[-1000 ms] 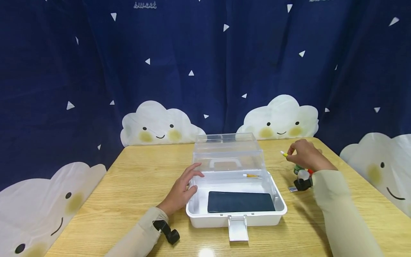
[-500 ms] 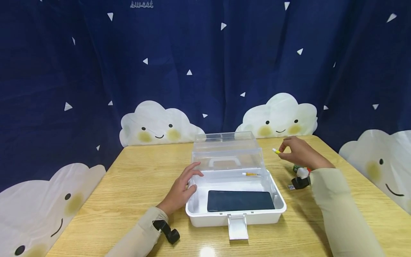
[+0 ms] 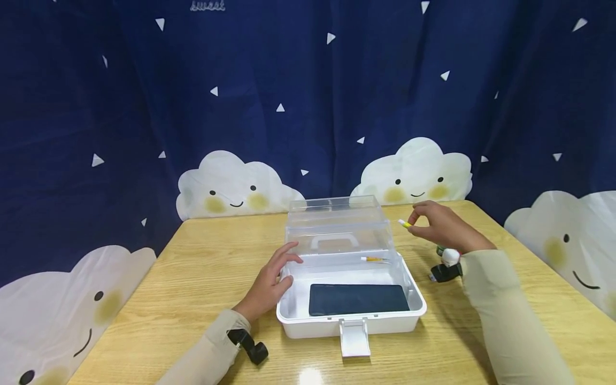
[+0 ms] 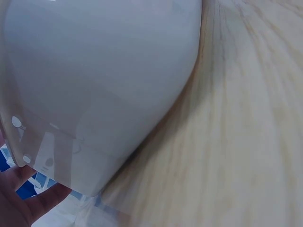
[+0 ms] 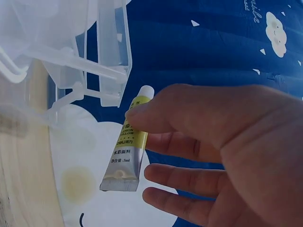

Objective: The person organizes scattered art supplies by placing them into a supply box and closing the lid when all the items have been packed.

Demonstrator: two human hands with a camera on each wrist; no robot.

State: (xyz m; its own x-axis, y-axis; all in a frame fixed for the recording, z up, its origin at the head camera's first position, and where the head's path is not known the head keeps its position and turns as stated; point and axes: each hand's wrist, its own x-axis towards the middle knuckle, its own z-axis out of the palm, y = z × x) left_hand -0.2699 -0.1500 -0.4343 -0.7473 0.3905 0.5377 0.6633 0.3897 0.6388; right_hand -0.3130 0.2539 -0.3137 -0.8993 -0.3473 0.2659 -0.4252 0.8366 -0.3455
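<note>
My right hand (image 3: 440, 227) pinches a small yellow paint tube (image 5: 128, 142) between thumb and forefinger, above the table right of the box. In the right wrist view its white cap points up, its flat silver end down; the other fingers are spread behind it. My left hand (image 3: 269, 283) rests at the left rim of a white plastic box (image 3: 353, 327), fingers loosely bent. The box's clear lid (image 3: 337, 227) stands raised at the back. Inside lie a dark flat rectangular thing (image 3: 358, 299) and, toward the rear, an orange tube (image 3: 372, 260) with a white cap.
Small things, one green (image 3: 440, 250) and one white (image 3: 450, 257), lie on the wooden table (image 3: 226, 251) near my right wrist, partly hidden by it. The box's front latch (image 3: 354, 338) hangs down. A dark blue curtain (image 3: 269, 64) stands behind the table.
My right hand has moved left toward the box with the yellow tube. My left hand stays at the box's left rim. The view has shifted slightly.
</note>
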